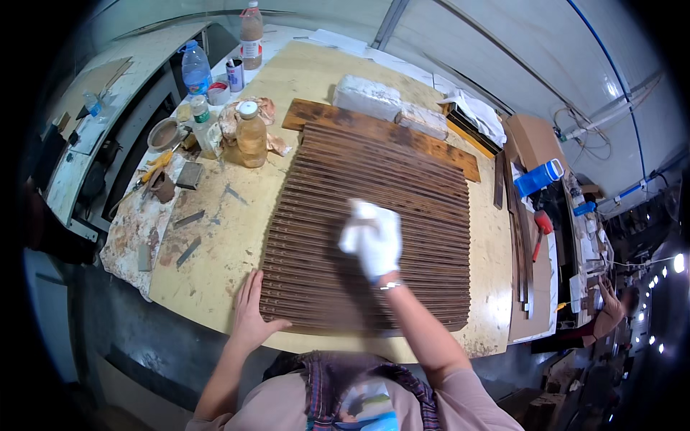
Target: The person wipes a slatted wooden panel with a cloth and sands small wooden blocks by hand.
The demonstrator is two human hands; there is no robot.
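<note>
A dark brown wooden panel with many parallel ribs lies on the pale board-topped table. My right hand, in a white glove, is over the middle of the panel. Its fingers look closed around a whitish wad; motion blur hides what that is. My left hand is bare and open, its fingers lying along the panel's near left edge with the thumb spread. Under the panel's far side lies a flat plank with brown and amber grain.
A capped jar of amber liquid, water bottles, crumpled rags and a sanding block crowd the left. White wrapped blocks lie behind. To the right are a red mallet, wood strips and a blue bottle.
</note>
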